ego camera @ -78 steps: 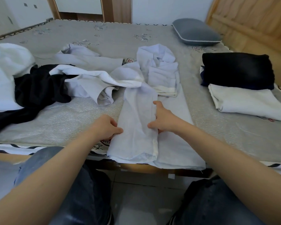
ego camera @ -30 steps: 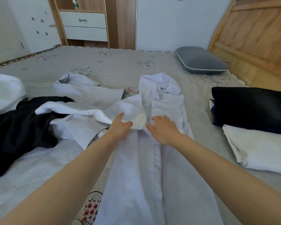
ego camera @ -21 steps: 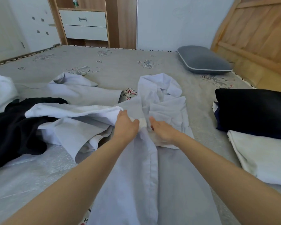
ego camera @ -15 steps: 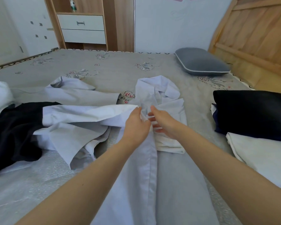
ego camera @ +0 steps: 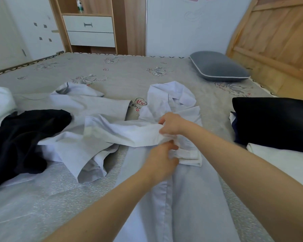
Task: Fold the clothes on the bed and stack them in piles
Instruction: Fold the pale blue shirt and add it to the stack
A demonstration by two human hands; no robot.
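Two hands meet at mid-frame on one garment: your left hand (ego camera: 162,158) has its fingers curled into the cloth where the sleeve joins the body, and your right hand (ego camera: 171,124) pinches the top edge of the white sleeve (ego camera: 122,132) just above it. That sleeve runs out toward the left of the frame, lying across the loose pale shirt (ego camera: 80,154) beside it. The white shirt (ego camera: 184,198) you are working on lies lengthwise down the centre, collar toward the upper middle, hem running off the bottom edge, one long side already turned in along a straight crease. Step in hand, as I read it: bringing the left sleeve across onto the body. Next move calls for carrying that sleeve rightward and laying it flat down the length of the shirt, keeping the crease straight; lift it clear of the loose shirt first or you may drag that along. At the right of the frame sits the finished pile: a folded black garment (ego camera: 273,123) with a folded white garment (ego camera: 283,163) touching its near edge. At the left, a black garment (ego camera: 19,137) lies crumpled and unfolded on the bed (ego camera: 129,70). A grey pillow (ego camera: 219,67) rests in the upper right.
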